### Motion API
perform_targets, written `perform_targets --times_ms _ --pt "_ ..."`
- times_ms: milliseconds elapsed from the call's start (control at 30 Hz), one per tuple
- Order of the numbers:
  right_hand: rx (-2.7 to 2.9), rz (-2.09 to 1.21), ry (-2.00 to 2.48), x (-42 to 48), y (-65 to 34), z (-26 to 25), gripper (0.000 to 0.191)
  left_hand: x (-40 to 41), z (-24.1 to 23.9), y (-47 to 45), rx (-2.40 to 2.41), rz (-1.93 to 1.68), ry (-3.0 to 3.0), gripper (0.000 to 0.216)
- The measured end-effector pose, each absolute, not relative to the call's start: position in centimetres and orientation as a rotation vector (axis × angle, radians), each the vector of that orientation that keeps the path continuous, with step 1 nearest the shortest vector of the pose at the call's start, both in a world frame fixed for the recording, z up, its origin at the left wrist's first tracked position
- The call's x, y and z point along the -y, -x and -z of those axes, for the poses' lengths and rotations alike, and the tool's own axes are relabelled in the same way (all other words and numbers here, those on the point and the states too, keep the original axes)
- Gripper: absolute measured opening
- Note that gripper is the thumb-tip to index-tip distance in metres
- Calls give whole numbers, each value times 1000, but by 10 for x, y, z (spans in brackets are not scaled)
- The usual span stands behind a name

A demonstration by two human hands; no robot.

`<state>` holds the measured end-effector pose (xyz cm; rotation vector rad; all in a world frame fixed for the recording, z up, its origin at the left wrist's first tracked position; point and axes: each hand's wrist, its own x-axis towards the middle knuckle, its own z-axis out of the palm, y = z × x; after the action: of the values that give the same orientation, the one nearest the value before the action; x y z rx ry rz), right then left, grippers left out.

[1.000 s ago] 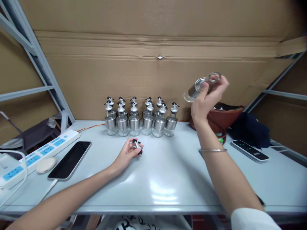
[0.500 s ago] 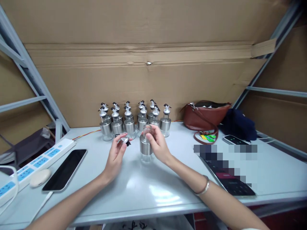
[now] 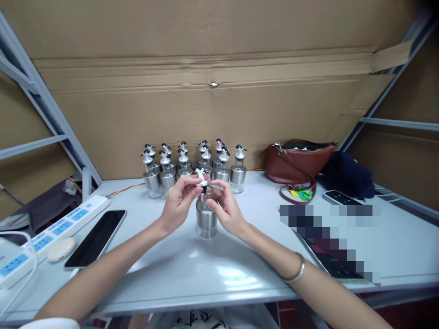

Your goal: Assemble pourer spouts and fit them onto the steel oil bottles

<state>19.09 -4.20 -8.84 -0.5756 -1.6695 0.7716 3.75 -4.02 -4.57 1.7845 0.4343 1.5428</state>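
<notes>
A glass bottle (image 3: 206,218) with a metal sleeve stands upright on the table in front of me. My left hand (image 3: 181,197) pinches a silver pour spout (image 3: 202,179) with a black flap, right at the mouth of the bottle. Whether the spout is seated in the neck cannot be made out. My right hand (image 3: 227,208) grips the bottle's neck from the right, fingers partly behind it. Several matching bottles (image 3: 169,178) topped with the same spouts stand in rows just behind my hands.
On the left lie a white power strip (image 3: 51,237), a round white case (image 3: 62,250) and a black phone (image 3: 96,237). To the right are a brown handbag (image 3: 298,164), a dark blue cap (image 3: 348,176), a small device (image 3: 343,198) and a partly blurred tablet (image 3: 325,256). Cardboard (image 3: 219,114) walls the back.
My left hand has moved right, bringing the spout upright to the mouth of the bottle. My right hand stays around the bottle's neck.
</notes>
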Motion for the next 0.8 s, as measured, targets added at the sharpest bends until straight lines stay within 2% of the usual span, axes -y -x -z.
perform_targets --times_ms 200,433,567,700,800 --pt "1712 -753 478 42 -193 87 47 38 48 -39 -506 -1537 -1885 12" --pt "1837 -593 500 49 -195 86 46 37 57 -27 -555 -1492 -2250 16" --pt "1831 -558 483 49 -195 85 47 35 63 -21 -483 -1467 -2458 49" --pt "1805 -483 407 48 -196 83 48 27 67 -21 -318 -1485 -2577 69" --pt "1788 -483 398 49 -197 82 47 22 70 -23 -223 -1432 -2639 92"
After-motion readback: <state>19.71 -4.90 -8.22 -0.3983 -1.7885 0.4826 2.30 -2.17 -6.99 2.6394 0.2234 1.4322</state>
